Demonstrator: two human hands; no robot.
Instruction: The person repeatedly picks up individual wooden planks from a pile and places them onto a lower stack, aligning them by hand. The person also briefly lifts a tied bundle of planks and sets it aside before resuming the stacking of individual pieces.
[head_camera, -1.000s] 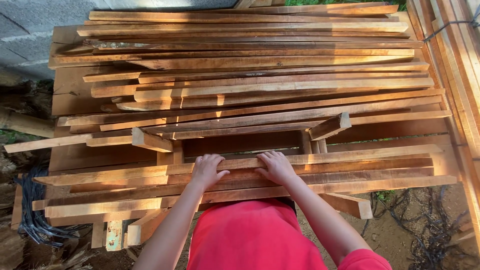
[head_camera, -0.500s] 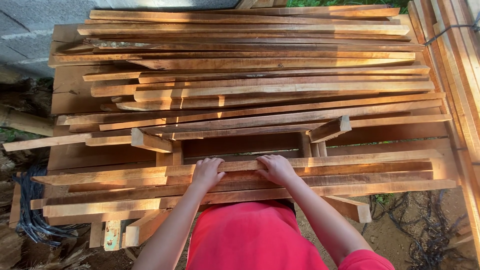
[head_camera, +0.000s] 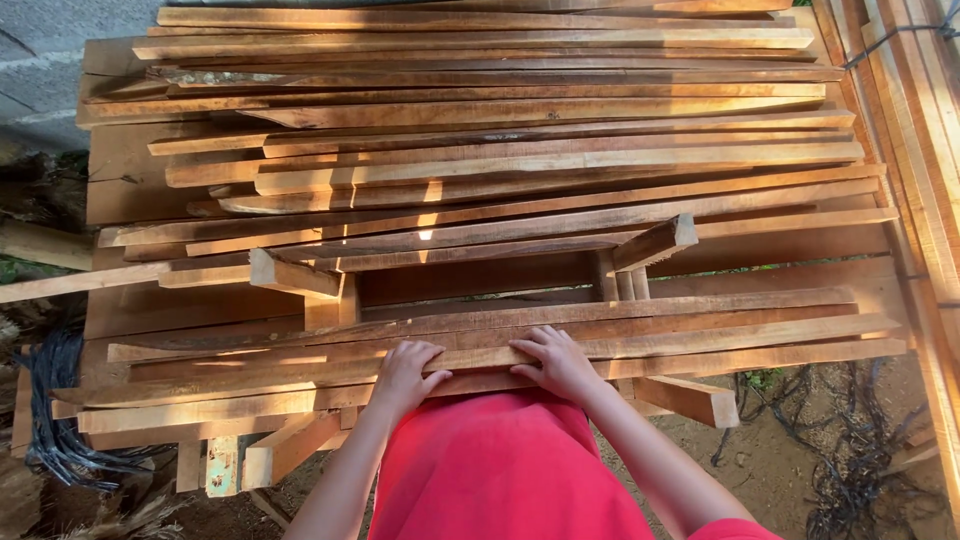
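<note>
Resting flat in the lower centre of the frame, both hands lie palm-down on a long wooden slat (head_camera: 700, 358) at the near edge of a slat pile (head_camera: 500, 130); left hand (head_camera: 405, 375) has fingers slightly spread, thumb hooked over the slat's near edge; right hand (head_camera: 553, 362) likewise, fingers loosely apart, clamped on nothing; red shirt (head_camera: 505, 470) fills the bottom centre; short wooden block (head_camera: 655, 243) sits tilted right of centre; black cord (head_camera: 55, 420) lies at lower left.

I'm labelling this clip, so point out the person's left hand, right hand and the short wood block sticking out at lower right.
left hand (head_camera: 405, 375), head view, back of hand.
right hand (head_camera: 556, 365), head view, back of hand.
short wood block (head_camera: 690, 398), head view, top face.
</note>
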